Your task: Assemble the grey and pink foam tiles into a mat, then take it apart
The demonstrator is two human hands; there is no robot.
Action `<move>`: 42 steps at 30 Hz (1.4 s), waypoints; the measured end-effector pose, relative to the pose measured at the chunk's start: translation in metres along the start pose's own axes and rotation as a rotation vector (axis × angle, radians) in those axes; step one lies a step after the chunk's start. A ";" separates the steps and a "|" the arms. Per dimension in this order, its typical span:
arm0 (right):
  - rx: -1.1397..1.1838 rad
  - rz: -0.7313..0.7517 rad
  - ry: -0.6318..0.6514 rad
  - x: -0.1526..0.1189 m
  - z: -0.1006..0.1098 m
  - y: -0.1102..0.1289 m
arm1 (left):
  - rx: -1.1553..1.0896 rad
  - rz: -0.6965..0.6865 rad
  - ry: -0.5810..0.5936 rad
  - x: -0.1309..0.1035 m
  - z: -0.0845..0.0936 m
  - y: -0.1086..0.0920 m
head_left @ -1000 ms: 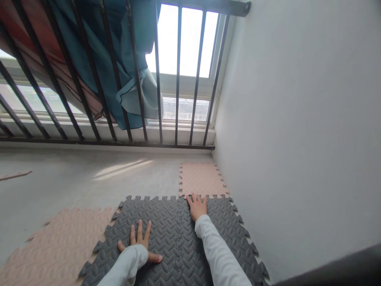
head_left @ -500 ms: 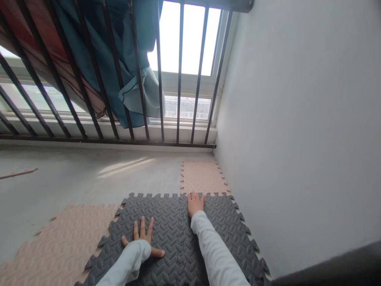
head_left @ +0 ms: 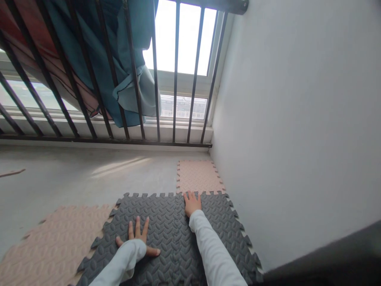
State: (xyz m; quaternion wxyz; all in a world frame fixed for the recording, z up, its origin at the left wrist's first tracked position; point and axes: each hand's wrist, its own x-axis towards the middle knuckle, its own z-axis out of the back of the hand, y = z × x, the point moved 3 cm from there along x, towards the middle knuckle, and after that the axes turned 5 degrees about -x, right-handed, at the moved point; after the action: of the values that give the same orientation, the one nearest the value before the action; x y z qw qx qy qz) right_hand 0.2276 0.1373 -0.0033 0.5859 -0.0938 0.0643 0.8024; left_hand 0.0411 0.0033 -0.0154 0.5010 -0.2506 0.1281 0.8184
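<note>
Dark grey foam mats [head_left: 160,210] with toothed edges lie on the floor in front of me, a seam running between them. My left hand [head_left: 138,236] rests on the left dark mat with its fingers spread, holding nothing. Near the far edge of the dark mats, my right hand [head_left: 192,202] lies flat, its fingertips at the border with a small pink mat [head_left: 200,174]. That pink mat touches the dark one and sits beside the wall. A larger pink mat [head_left: 56,242] lies left of the dark mats.
A white wall [head_left: 291,131] rises on the right. Black railing bars [head_left: 175,79] cross the far side, before a window. Teal and reddish cloth [head_left: 104,59] hangs behind them. A thin strip [head_left: 12,173] lies on the grey floor [head_left: 74,180] at far left.
The whole view has shifted slightly, so things appear a little further left. Both hands stay in the same places on the mats.
</note>
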 end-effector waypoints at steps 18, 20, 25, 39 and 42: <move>0.053 -0.244 -0.068 -0.010 0.025 -0.082 | 0.016 -0.008 -0.068 0.004 -0.005 0.001; 0.046 -0.286 -0.102 -0.014 0.030 -0.093 | 0.027 0.003 -0.064 0.002 -0.003 -0.001; 0.050 -0.391 -0.075 -0.023 0.024 -0.112 | 0.021 0.007 -0.045 -0.002 0.000 -0.002; 0.124 -0.385 -0.066 -0.026 0.029 -0.138 | -0.008 0.007 -0.032 0.002 -0.001 0.000; 0.134 -0.347 -0.060 -0.048 0.026 -0.116 | -0.012 -0.013 -0.043 0.008 -0.005 0.002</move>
State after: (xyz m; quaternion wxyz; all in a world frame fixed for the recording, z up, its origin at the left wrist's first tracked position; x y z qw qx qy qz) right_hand 0.3502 0.1333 0.0338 0.7220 -0.0404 0.0832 0.6856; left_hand 0.0374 0.0061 -0.0246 0.5075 -0.2368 0.1109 0.8210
